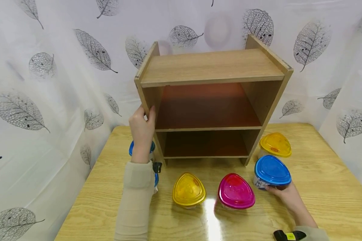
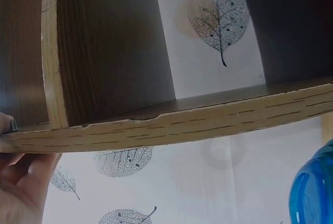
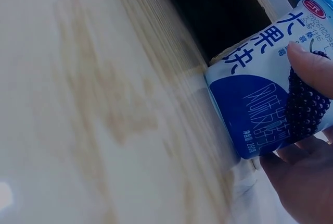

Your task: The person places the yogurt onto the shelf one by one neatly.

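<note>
A wooden shelf unit [image 1: 211,67] stands on the table, its two compartments facing the camera. The left hand [image 1: 142,130] grips the edge of its left side panel, and in the left wrist view the fingers of this hand [image 2: 23,182] wrap round that panel [image 2: 197,125]. Low at the right, the right hand [image 1: 288,197] holds a blue-lidded tub [image 1: 272,170]. In the right wrist view the thumb and fingers of that hand [image 3: 307,166] grip the tub's printed side [image 3: 255,99], which shows dark berries.
A yellow-lidded tub [image 1: 189,190] and a pink-lidded tub [image 1: 236,191] stand before the shelf. Another yellow-lidded tub [image 1: 276,144] is right of it. A blue-lidded tub [image 1: 152,146] sits behind the left forearm. A leaf-patterned sheet [image 1: 63,83] hangs behind the table [image 1: 96,201].
</note>
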